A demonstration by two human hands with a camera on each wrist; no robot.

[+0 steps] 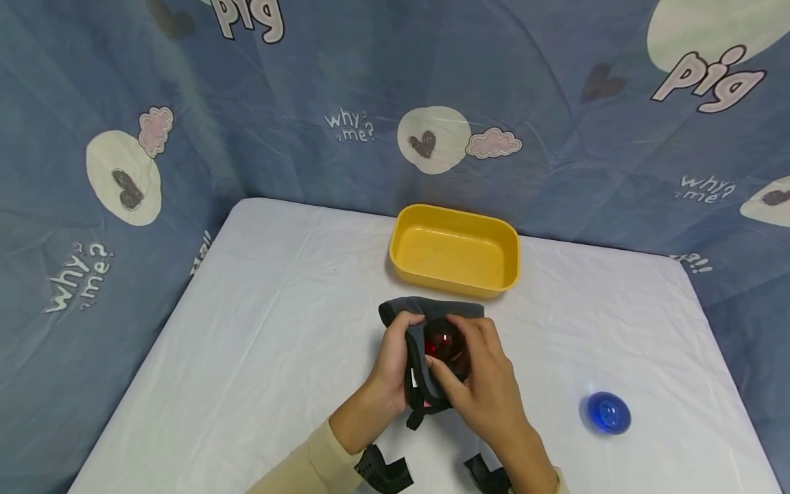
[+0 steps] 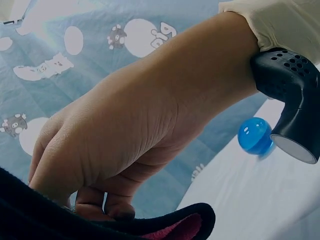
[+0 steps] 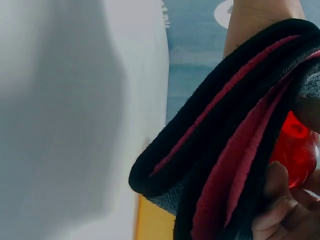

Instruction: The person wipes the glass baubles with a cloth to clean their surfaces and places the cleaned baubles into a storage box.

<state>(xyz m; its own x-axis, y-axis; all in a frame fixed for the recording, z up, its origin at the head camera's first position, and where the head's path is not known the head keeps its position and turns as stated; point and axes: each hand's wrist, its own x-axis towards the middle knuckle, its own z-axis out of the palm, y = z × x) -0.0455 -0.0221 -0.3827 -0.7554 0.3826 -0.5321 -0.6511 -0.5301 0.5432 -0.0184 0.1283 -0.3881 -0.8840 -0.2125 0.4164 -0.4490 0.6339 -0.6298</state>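
Note:
A dark grey folded cloth (image 1: pixel 432 307) with black edging is gripped by my left hand (image 1: pixel 389 363), its thumb over the near fold. My right hand (image 1: pixel 490 381) holds a clear red ball (image 1: pixel 442 339) between thumb and fingers, against the cloth's grey face. In the right wrist view the cloth (image 3: pixel 210 145) shows pink lining between its folded layers, and the red ball (image 3: pixel 296 157) sits beside it, partly covered by fingers. The left wrist view shows the left hand (image 2: pixel 100 145) bent down over the cloth's edge, most of its fingertips hidden.
Just beyond the cloth stands a yellow rectangular tub (image 1: pixel 455 281) on the white-covered table (image 1: pixel 278 329). A clear blue ball (image 1: pixel 608 413) lies to the right of my hands. A printed blue curtain (image 1: pixel 345 62) borders the table at the back and sides.

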